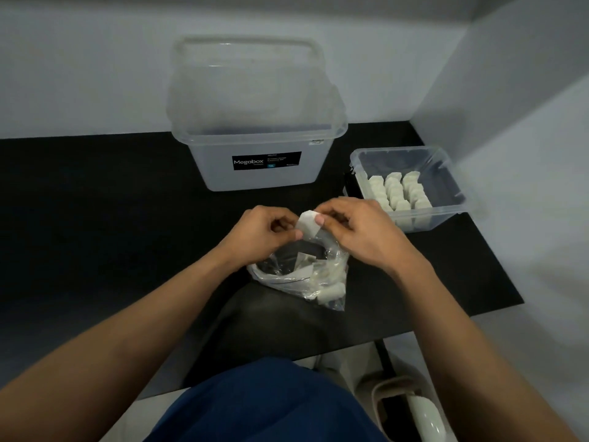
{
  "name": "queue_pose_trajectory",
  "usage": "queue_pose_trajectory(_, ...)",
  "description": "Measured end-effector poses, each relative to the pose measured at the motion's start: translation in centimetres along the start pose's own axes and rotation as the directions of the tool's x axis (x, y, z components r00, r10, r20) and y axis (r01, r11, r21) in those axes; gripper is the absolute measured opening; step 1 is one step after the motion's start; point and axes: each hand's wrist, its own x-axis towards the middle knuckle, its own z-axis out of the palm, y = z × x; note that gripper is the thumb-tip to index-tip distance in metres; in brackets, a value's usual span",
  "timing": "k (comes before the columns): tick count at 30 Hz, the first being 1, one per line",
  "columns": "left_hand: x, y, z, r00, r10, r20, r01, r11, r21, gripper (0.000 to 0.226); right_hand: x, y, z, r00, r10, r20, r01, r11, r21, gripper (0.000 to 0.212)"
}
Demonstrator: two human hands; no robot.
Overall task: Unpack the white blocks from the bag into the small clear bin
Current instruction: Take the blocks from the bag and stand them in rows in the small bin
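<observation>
Several white blocks (330,288) sit in the plastic bag (280,275) at the near edge of the counter (95,202). Just above, left hand (264,234) and right hand (360,231) both pinch one block (307,226). Best hand it rightward, then set it upright beside the rows (396,193) in the small clear bin (444,218), right edge.

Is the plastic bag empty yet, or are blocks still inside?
Not empty: white blocks show through the clear bag, bunched at its lower right corner.
</observation>
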Motion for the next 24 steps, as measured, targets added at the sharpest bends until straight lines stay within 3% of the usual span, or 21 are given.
queue_pose_trajectory(2, 0.6, 0.6, 0.6, 1.000, -0.006, -0.015, 0.005, 0.998, -0.061, 0.016, -0.4, 0.4, -0.7, 1.000, -0.016, -0.014, 0.016, 1.000, -0.019, 0.027)
queue_pose_trajectory(6, 1.8, 1.0, 1.7, 1.000, -0.022, 0.014, 0.022, 1.000, -0.022, 0.019, -0.7, 1.9, -2.2, 0.998, -0.021, -0.065, 0.017, 0.998, -0.062, 0.024)
queue_pose_trajectory(12, 3.0, -1.1, 3.6, 0.976, -0.102, 0.192, 0.011, 0.904, 0.428, 0.018, -1.1, 6.9, -6.9, 0.949, 0.058, -0.309, -0.085, 0.993, -0.077, 0.023)
queue_pose_trajectory(15, 3.2, -2.0, 5.1, 0.967, -0.087, 0.241, -0.044, 0.870, 0.491, 0.035, -0.6, 10.0, -9.5, 0.915, 0.105, -0.389, -0.149, 0.985, -0.086, 0.021)
queue_pose_trajectory(19, 3.7, -3.1, 6.2, 0.943, -0.144, 0.300, -0.046, 0.837, 0.546, 0.053, 1.9, 14.2, -11.7, 0.921, 0.175, -0.349, -0.221, 0.971, -0.095, 0.019)
queue_pose_trajectory(24, 4.7, -3.4, 6.3, 0.953, -0.177, 0.247, 0.006, 0.824, 0.566, 0.023, 6.2, 18.3, -11.1, 0.966, 0.227, -0.126, -0.234, 0.971, -0.043, 0.015)
